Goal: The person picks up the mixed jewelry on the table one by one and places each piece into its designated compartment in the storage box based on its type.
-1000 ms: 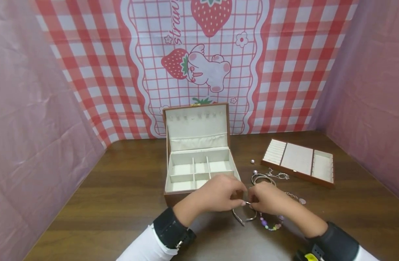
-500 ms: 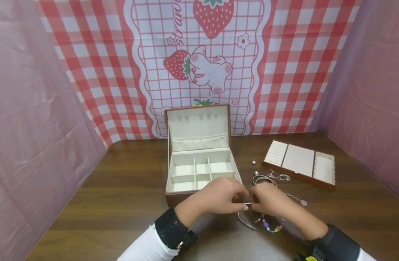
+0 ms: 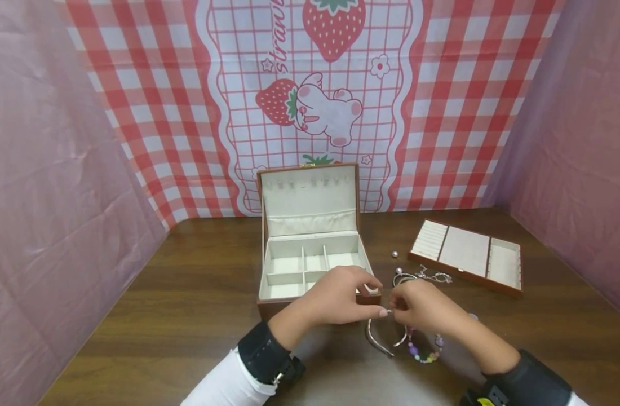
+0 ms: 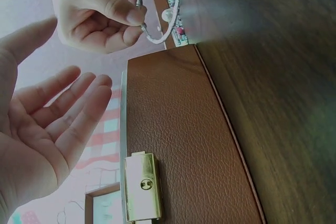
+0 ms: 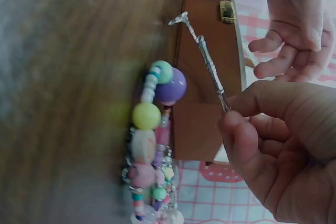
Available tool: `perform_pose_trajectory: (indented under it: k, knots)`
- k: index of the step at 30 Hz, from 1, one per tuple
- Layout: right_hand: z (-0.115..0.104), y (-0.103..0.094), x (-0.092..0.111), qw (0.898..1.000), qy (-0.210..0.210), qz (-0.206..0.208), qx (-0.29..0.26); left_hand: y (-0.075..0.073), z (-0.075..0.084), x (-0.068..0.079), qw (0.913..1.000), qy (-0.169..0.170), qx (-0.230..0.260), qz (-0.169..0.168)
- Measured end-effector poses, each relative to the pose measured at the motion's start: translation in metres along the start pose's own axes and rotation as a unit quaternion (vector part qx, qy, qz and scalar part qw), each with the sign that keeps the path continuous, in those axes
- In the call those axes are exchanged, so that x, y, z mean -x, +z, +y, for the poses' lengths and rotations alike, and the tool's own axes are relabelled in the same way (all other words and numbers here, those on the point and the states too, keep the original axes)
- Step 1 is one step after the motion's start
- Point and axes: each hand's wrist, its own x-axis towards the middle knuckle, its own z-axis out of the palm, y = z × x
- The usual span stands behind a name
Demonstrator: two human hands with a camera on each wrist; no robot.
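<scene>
The right hand [image 3: 416, 305] pinches a silver bangle [image 5: 211, 68] slanting down and leftward from its fingertips; the left hand [image 3: 335, 299], fingers relaxed and empty, is nearer the box [image 4: 184, 114].

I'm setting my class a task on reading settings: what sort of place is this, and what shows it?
Probably a small staged tabletop booth, judging by the brown wood-grain table, pink fabric hangings on both sides and red-and-white checked cloth backdrop with strawberries.
</scene>
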Motion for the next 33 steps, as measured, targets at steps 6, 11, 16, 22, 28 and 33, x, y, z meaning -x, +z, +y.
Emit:
perform_pose_trajectory:
  k: [6, 11, 16, 22, 28, 33]
  knots:
    - [0.001, -0.011, -0.001, 0.999, -0.018, 0.0, -0.037, -0.003, -0.002, -0.001, 0.99, -0.079, 0.108, 0.045]
    - [-0.003, -0.027, 0.001, 0.998, -0.001, 0.009, -0.068, -0.006, -0.006, 0.0, 0.968, -0.137, 0.2, 0.066]
    - [-0.011, -0.043, 0.004, 0.996, 0.024, 0.035, -0.081, -0.013, -0.011, 0.0, 0.949, -0.165, 0.263, 0.056]
    - [-0.023, -0.06, -0.004, 0.992, 0.036, 0.078, -0.09, -0.034, -0.015, -0.001, 0.927, -0.178, 0.325, 0.056]
    - [-0.034, -0.068, -0.02, 0.987, 0.045, 0.102, -0.114, -0.054, -0.021, -0.004, 0.8847, -0.175, 0.426, 0.073]
    - [-0.042, -0.071, -0.033, 0.984, 0.031, 0.121, -0.131, -0.059, -0.026, -0.005, 0.8572, -0.173, 0.48, 0.073]
